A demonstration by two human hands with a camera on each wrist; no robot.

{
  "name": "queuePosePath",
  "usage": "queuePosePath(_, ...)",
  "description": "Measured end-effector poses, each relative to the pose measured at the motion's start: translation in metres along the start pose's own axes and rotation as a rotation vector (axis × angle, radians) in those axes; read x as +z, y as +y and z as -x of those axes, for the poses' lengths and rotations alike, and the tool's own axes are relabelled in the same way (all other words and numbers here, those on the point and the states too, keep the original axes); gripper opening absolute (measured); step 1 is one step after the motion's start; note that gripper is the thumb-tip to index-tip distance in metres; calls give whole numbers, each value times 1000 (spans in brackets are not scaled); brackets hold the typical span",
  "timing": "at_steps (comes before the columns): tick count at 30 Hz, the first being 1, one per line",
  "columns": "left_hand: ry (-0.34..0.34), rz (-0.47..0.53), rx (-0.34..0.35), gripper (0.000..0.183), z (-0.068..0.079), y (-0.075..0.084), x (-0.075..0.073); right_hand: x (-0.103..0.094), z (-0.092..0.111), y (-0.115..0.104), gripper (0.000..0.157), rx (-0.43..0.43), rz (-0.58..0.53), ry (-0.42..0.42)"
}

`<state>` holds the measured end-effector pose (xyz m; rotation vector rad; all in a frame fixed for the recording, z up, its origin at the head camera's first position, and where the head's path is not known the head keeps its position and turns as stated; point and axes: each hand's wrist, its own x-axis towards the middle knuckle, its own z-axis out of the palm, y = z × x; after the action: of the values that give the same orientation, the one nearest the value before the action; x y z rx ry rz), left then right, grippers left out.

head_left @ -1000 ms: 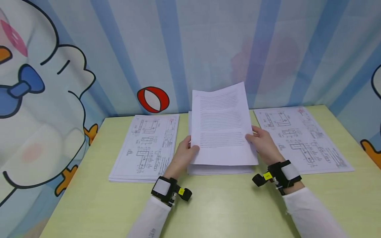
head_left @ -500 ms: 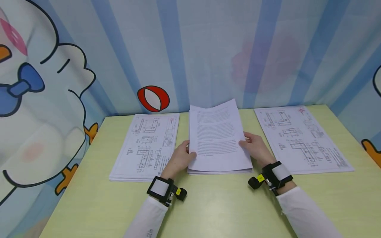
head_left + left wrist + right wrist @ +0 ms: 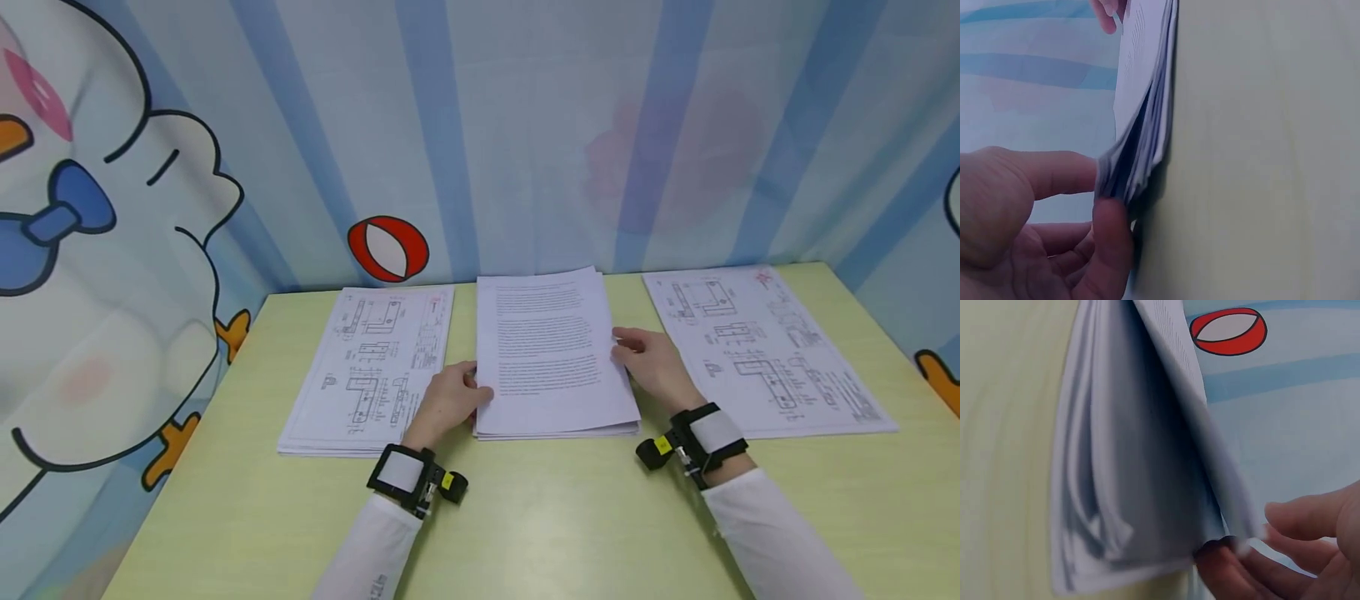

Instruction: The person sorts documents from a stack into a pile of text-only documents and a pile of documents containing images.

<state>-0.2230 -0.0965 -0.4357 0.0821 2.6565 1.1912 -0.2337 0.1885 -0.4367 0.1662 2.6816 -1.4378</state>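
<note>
A stack of printed text sheets [image 3: 547, 350] lies in the middle of the table in the head view. At its left edge my left hand [image 3: 450, 396] pinches the upper sheets; the left wrist view has the thumb [image 3: 1063, 174] on top and a fingertip [image 3: 1113, 219] underneath. My right hand [image 3: 656, 362] is at the right edge, fingers [image 3: 1229, 575] just under the raised sheets [image 3: 1210, 450]. Its thumb [image 3: 1300, 515] stands apart from the paper. A dark gap separates these sheets from the lower ones [image 3: 1085, 487].
To the left lies a pile of technical drawings [image 3: 367, 367], partly behind my left hand. Another drawing sheet [image 3: 765, 350] lies on the right. A striped curtain [image 3: 525, 142] with cartoon figures rises behind the pale yellow table [image 3: 555, 517].
The raised text sheets have come down onto the stack and now lie nearly flat over it. My right hand moved in and down with them, then slightly outward, its thumb leaving the paper.
</note>
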Motion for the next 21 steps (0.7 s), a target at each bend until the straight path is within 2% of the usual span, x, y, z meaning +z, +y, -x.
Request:
queuePosePath(7,27,-22,-31,44,-1,0,1,-5,6,-3,45,-45,80,-16)
queuePosePath(14,70,27,-39,46,-5,-6,0,-5,10,-8,44,-75,188,-47)
queuePosePath(17,109,-15,-22,47,-6,-5,0,-9,13,-10,46,-78,224,-72)
queuePosePath(21,159,-76,44,49,-4,7,0,-20,15,-9,47,-109,245,-84)
